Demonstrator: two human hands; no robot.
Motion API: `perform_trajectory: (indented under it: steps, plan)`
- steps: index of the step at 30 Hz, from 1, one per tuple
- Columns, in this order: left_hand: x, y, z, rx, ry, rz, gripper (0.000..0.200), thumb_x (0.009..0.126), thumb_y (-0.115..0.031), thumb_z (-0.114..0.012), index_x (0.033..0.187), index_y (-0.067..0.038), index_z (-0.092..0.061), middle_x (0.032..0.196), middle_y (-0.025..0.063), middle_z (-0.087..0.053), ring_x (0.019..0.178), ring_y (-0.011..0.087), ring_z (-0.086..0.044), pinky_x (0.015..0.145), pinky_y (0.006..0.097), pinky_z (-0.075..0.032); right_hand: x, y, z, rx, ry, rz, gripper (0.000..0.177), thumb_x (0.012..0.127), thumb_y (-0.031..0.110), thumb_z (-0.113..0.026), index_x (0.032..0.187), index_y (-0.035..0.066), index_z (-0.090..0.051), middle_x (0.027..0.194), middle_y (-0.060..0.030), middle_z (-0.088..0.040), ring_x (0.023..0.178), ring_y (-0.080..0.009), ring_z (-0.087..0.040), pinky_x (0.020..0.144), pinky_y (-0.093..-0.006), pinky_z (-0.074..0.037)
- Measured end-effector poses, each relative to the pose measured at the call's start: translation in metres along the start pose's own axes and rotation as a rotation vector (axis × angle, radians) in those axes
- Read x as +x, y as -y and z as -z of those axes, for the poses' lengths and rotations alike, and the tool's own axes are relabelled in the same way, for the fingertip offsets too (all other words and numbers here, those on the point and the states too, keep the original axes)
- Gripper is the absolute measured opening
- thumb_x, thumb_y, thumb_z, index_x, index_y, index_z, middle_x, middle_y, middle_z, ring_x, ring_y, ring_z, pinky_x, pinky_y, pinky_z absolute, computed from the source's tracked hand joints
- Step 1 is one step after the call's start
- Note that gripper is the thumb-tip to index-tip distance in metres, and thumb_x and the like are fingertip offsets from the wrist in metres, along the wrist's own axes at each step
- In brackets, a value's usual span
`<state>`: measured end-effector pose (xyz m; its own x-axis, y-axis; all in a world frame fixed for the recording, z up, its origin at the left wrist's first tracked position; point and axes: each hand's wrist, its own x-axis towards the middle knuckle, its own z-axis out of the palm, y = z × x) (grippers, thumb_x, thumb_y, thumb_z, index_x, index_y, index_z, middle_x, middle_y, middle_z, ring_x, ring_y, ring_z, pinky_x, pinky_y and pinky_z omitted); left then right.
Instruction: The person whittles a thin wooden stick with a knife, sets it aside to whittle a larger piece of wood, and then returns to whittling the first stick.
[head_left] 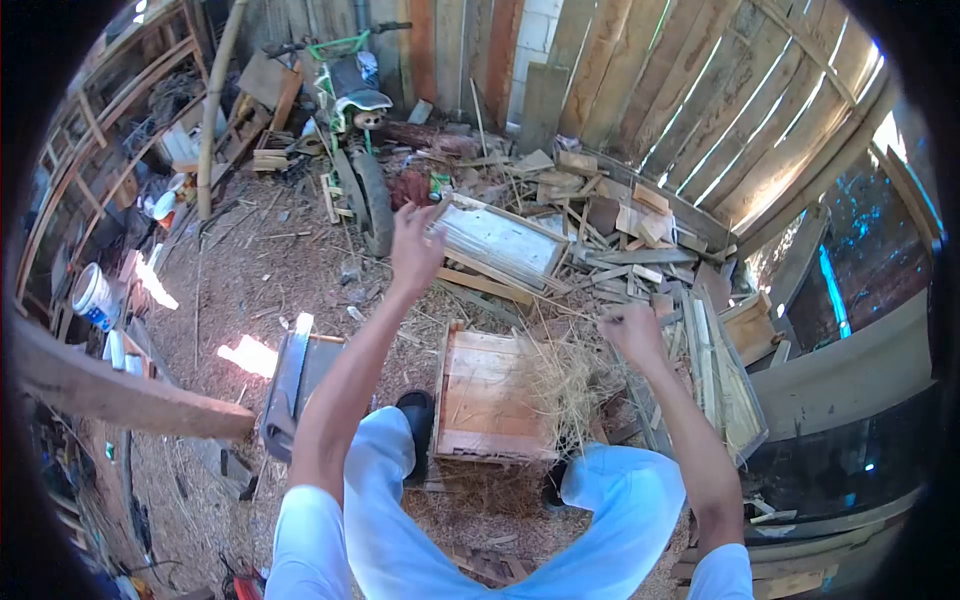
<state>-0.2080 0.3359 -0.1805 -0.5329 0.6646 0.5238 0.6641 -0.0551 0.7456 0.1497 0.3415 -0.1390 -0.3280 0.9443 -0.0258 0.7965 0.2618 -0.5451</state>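
Note:
My left hand point(415, 248) is raised with its fingers apart, overlapping the near corner of a framed panel with a whitish surface point(505, 238). Pinched fingers close my right hand point(634, 332), with thin strands of straw running up to its fingertips. Between my feet lies a shallow wooden box point(485, 385), its light boards facing up. A loose heap of dry straw point(572, 385) covers the right side of this box and spills past its edge.
A handsaw point(290, 385) rests on a dark case at the left. Beyond the panel are piled wood scraps point(620, 215) and a small motorbike point(358, 130). A wooden beam point(130, 395) juts in from the left, and a white bucket point(97, 297) stands behind it.

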Motion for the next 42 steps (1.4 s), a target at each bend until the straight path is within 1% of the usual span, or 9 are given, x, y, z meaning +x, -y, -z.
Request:
perform_trajectory:
  steps: [4,15,20,24,28,30,32,37,42]
  plan:
    - [0.003,0.023,-0.077,0.228,0.037,-0.359,0.045,0.082,-0.013,-0.06,0.126,-0.01,-0.049,0.139,0.0227,-0.032,0.119,0.0407,-0.042,0.096,0.0436,-0.04,0.085,-0.026,-0.046,-0.145,-0.017,-0.1,0.017,0.073,0.023,-0.068,0.081,0.007,-0.07,0.083,-0.0192,-0.065,0.08,-0.035,-0.063,0.072,-0.0425,-0.049]
    - [-0.032,0.128,-0.223,0.38,0.757,-0.444,0.043,0.089,-0.022,-0.05,0.13,-0.012,-0.045,0.137,0.0179,-0.041,0.119,0.0375,-0.044,0.098,0.046,-0.037,0.196,-0.054,-0.163,-0.117,-0.06,-0.213,0.025,0.078,0.024,-0.061,0.088,0.002,-0.068,0.09,-0.0234,-0.065,0.087,-0.0388,-0.063,0.076,-0.0459,-0.05]
    - [-0.045,0.134,-0.231,0.425,0.772,-0.446,0.04,0.09,-0.024,-0.048,0.127,-0.01,-0.047,0.135,0.0179,-0.043,0.121,0.0378,-0.042,0.1,0.0474,-0.036,0.202,-0.059,-0.16,-0.073,-0.087,-0.235,0.024,0.077,0.018,-0.057,0.086,-0.002,-0.067,0.085,-0.0261,-0.064,0.088,-0.0394,-0.063,0.077,-0.0457,-0.05]
    - [-0.044,0.084,-0.199,0.244,0.66,-0.479,0.035,0.09,-0.022,-0.049,0.121,-0.005,-0.051,0.129,0.0198,-0.048,0.118,0.0379,-0.045,0.097,0.0447,-0.039,0.159,-0.05,-0.104,0.034,-0.236,-0.046,0.023,0.075,0.019,-0.057,0.083,-0.001,-0.063,0.075,-0.0224,-0.062,0.071,-0.0392,-0.062,0.064,-0.0448,-0.047]
    - [-0.058,-0.015,-0.159,-0.021,0.673,-0.468,0.031,0.088,-0.016,-0.053,0.115,-0.001,-0.053,0.119,0.0228,-0.053,0.108,0.0393,-0.052,0.093,0.0416,-0.042,0.034,-0.019,-0.014,0.53,0.023,-0.285,0.022,0.082,0.016,-0.053,0.096,0.0,-0.058,0.073,-0.0122,-0.06,0.058,-0.0212,-0.056,0.058,-0.0373,-0.045]
    - [-0.077,-0.074,-0.131,-0.149,0.806,-0.417,0.027,0.084,-0.013,-0.055,0.109,-0.001,-0.057,0.114,0.0233,-0.056,0.102,0.0387,-0.055,0.089,0.0436,-0.044,-0.032,-0.031,0.023,0.257,-0.039,-0.048,0.025,0.084,0.015,-0.051,0.104,0.001,-0.056,0.076,-0.01,-0.061,0.06,-0.0173,-0.058,0.058,-0.0351,-0.045]
    - [-0.1,-0.139,-0.106,-0.164,0.907,-0.438,0.027,0.083,-0.013,-0.056,0.108,-0.001,-0.057,0.111,0.0231,-0.056,0.1,0.039,-0.055,0.088,0.0441,-0.044,-0.098,-0.042,0.056,0.186,-0.162,-0.223,0.024,0.085,0.017,-0.053,0.1,0.0,-0.059,0.074,-0.01,-0.062,0.063,-0.0162,-0.058,0.061,-0.0335,-0.045]
    - [-0.167,-0.2,-0.107,-0.231,0.929,-0.763,0.028,0.079,-0.011,-0.059,0.106,-0.004,-0.057,0.105,0.0195,-0.058,0.093,0.0391,-0.056,0.085,0.0446,-0.045,-0.195,-0.129,0.117,0.051,-0.382,-0.341,0.021,0.082,0.02,-0.058,0.089,0.0,-0.064,0.069,-0.0113,-0.061,0.067,-0.0174,-0.059,0.063,-0.033,-0.046]
    - [-0.231,-0.259,-0.125,-0.156,1.148,-0.736,0.035,0.08,-0.011,-0.058,0.114,-0.003,-0.054,0.116,0.0185,-0.056,0.107,0.0377,-0.053,0.092,0.0416,-0.043,-0.251,-0.18,0.109,0.003,-0.577,-0.562,0.024,0.072,0.022,-0.068,0.082,0.0,-0.063,0.073,-0.0185,-0.063,0.069,-0.0285,-0.062,0.065,-0.0379,-0.047]
